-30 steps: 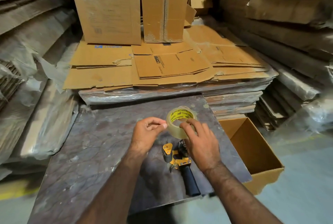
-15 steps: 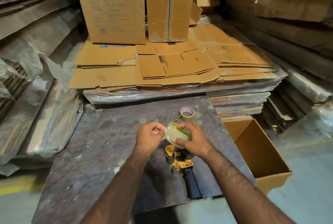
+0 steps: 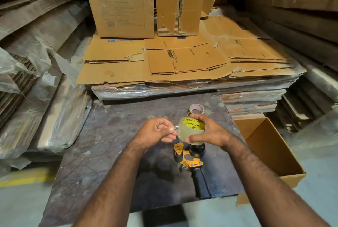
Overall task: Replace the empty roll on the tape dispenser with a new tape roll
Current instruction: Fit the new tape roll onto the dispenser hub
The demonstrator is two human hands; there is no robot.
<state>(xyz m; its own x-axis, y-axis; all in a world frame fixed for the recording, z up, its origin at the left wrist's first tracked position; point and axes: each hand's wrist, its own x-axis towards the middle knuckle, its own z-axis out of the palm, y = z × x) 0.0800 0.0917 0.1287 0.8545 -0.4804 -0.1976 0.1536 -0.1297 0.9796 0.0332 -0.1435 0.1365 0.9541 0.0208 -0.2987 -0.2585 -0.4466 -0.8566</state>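
Right hand [image 3: 210, 133] grip clamped round tape roll [image 3: 192, 131] | left hand [image 3: 155, 131] grip pinching its loose end

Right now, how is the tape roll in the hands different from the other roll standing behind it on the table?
The new tape roll is thick with clear tape and has a yellow printed core; the empty roll is only a thin brown cardboard ring. The new tape roll is held above the tape dispenser by the right hand, while the left hand pinches its loose end; the empty roll rests untouched on the table. Both are round and hollow.
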